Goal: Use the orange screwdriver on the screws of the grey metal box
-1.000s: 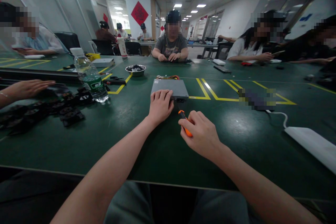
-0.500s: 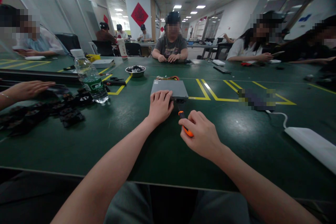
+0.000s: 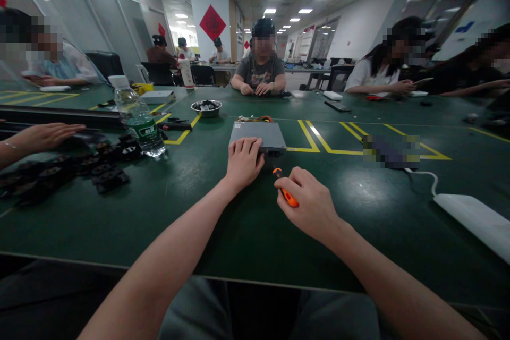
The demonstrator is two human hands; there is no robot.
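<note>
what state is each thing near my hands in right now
grey box: lying flat, closed
orange screwdriver: tilted, tip toward the grey box
left hand: flat, palm down on the grey box's near edge
right hand: closed around the orange screwdriver
water bottle: upright, capped
steel bowl: upright, dark small parts inside

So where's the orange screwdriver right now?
In the head view, the orange screwdriver is in the right hand, just right of centre, its tip toward the grey box under the left hand.
</note>
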